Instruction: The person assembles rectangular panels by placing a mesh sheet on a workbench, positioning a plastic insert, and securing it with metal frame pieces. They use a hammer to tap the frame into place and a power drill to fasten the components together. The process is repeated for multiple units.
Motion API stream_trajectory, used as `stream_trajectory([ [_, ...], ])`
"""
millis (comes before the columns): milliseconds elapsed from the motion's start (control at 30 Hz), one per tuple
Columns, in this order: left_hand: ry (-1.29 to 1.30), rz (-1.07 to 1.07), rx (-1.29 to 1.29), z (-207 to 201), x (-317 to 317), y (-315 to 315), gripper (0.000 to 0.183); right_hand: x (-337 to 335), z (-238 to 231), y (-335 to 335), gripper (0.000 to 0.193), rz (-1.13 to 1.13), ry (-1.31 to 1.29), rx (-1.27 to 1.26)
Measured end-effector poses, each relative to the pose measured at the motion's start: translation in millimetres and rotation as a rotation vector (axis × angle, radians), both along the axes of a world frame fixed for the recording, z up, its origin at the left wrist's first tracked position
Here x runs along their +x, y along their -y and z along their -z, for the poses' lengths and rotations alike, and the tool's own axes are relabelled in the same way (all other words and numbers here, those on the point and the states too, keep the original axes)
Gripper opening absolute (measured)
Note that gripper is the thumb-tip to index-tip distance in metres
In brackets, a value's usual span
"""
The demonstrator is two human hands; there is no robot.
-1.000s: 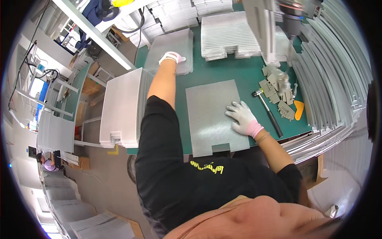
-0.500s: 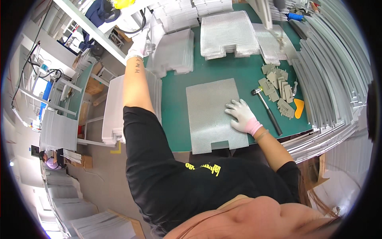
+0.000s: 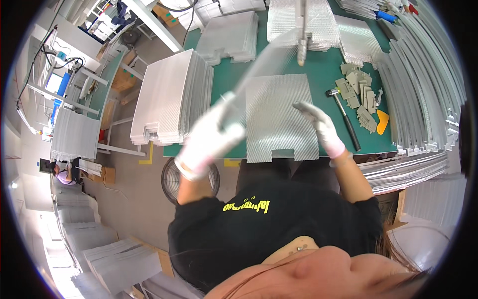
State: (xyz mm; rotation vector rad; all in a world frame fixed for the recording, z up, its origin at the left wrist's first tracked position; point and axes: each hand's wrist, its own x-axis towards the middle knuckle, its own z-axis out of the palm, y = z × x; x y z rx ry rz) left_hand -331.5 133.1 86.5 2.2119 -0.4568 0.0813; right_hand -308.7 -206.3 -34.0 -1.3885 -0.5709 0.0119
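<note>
Mesh panel (image 3: 281, 119): flat on the green table (image 3: 326, 72), right in front of you, its notch toward your body; the tabletop bears its weight, which is likely why it needs no hand to steady it.
Right hand (image 3: 322, 128): over the panel's right edge, your fingers apart and half bent, gripping nothing; most of the mesh is left uncovered.
Left hand (image 3: 211, 137): raised beside the panel's left edge, your gloved fingers closed on a thin sheet (image 3: 271, 60); blur hides exactly where they pinch it.
Thin sheet: aslant in the air, reaching from your left hand toward the far side; held near one end, presumably so the rest clears the panel.
Hanging tool (image 3: 301, 52): above the table beyond the panel, likely hung to save table space while within your reach.
Hammer (image 3: 347, 119): right of your right hand, handle toward you, a handy angle for that side.
Grey plates (image 3: 361, 87): loosely heaped past the hammer, apart from the panel, probably to leave your middle area open.
White stack (image 3: 162, 97): at the table's left, notches all toward you, likely matched to keep the pile square.
Metal strips (image 3: 418, 89): packed lengthwise along the right, seemingly to save room.
</note>
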Motion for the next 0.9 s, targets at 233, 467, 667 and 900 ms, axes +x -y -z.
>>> stream_trajectory([
  [233,-0.015,0.068,0.351,61,-69,81,0.105,-35,-40,-42,0.067,0.205,-0.360,0.127],
  [467,0.736,-0.227,0.166,60,-57,16,0.087,-27,-43,6,0.056,0.102,-0.389,0.217],
  [667,-0.094,-0.345,-0.289,91,-20,36,0.084,-20,-35,19,0.076,0.192,-0.506,-0.050],
  [900,0.141,-0.414,-0.033,136,-22,63,0.082,-18,9,7,0.094,0.654,-0.229,-0.611],
])
